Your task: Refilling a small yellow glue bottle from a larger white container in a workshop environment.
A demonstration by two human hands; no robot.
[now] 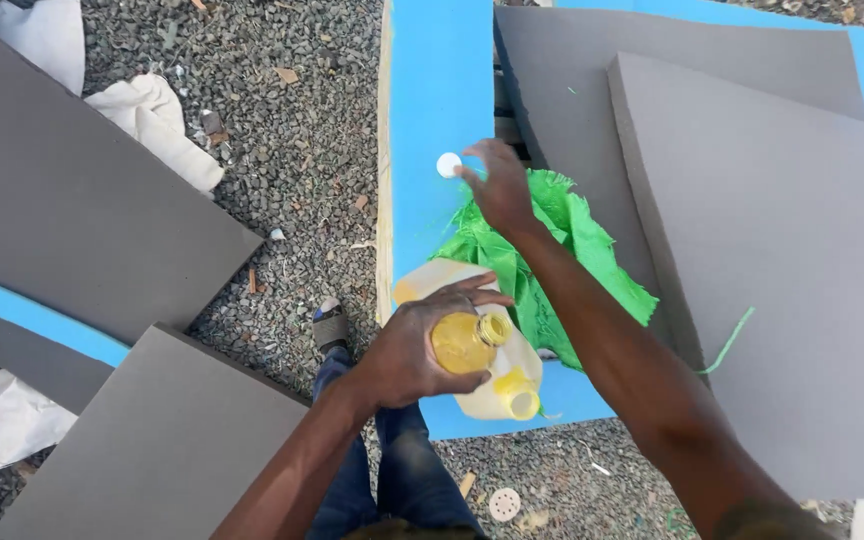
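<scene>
While left hand (407,355) grips uncapped yellow bottle (464,340) | right hand (497,185) open by white cap (449,165) at 12 o'clock | jug (497,385) also uncapped

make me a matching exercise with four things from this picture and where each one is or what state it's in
Things:
1. small round white cap
2. small yellow plastic bottle
3. frayed green cloth
4. large pale yellow plastic jug

Places or states:
A. held open-topped in the left hand
B. lying on the blue foam sheet at the fingertips of the right hand
C. lying on its side under the small bottle
D. spread out under the right wrist

Pairs: 1-B, 2-A, 3-D, 4-C
</scene>
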